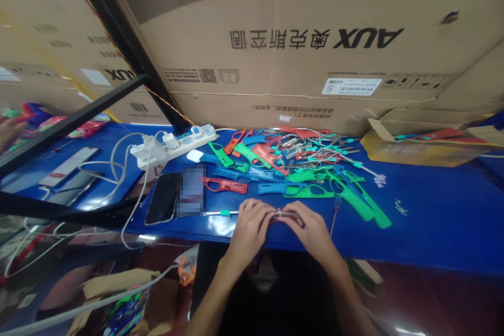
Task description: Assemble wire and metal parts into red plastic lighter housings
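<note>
My left hand (250, 223) and my right hand (311, 228) meet at the near edge of the blue table (433, 220). Both pinch one small part (284, 214) between the fingertips; it looks red with a bit of metal, mostly hidden by the fingers. Just beyond the hands lies a heap of flat plastic handle shells (299, 168) in green, red and blue, mixed with thin metal rods. A long green shell (354, 199) lies to the right of my right hand. A rod with a teal collar (222, 213) lies left of my left hand.
A dark phone (162, 198) lies left of the hands beside a blurred patch. A white power strip (173, 144) with chargers and cables sits farther back. Big cardboard boxes (315, 37) wall the back. An open carton (417, 142) stands at right. A black metal frame (71, 121) crosses the left.
</note>
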Demonstrator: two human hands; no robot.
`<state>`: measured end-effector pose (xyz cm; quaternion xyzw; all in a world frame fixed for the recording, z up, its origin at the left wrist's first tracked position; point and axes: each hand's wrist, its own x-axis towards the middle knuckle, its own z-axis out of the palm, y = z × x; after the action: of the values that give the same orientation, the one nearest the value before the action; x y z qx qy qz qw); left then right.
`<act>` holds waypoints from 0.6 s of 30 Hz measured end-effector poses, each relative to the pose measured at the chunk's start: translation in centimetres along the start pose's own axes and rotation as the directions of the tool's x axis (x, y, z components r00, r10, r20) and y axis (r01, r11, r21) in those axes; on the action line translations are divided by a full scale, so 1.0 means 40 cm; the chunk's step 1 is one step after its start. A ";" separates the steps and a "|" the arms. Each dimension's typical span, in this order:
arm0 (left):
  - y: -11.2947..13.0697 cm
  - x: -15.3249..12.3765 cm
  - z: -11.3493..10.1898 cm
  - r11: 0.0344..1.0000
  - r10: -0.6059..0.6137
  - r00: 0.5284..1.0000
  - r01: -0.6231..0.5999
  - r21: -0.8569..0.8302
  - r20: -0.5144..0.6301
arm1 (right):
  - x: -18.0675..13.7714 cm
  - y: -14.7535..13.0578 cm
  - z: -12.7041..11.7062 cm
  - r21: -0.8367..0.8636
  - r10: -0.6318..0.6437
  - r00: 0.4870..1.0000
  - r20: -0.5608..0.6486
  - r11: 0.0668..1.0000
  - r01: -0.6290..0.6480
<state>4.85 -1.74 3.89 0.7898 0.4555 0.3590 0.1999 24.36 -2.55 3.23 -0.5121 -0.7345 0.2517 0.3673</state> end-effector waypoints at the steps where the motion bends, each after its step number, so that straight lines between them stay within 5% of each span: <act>1: -0.001 -0.001 0.000 1.000 0.000 1.000 0.000 -0.001 -0.002 | 0.000 0.000 0.000 -0.003 -0.007 1.000 0.002 1.000 0.007; 18: -0.006 -0.003 0.005 0.999 0.038 0.999 -0.038 -0.023 0.014 | -0.007 -0.009 -0.002 -0.002 -0.059 0.997 0.048 0.998 0.059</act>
<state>4.82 -1.72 3.55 0.7986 0.4348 0.3620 0.2053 24.28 -2.92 3.48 -0.4846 -0.7583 0.2519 0.3559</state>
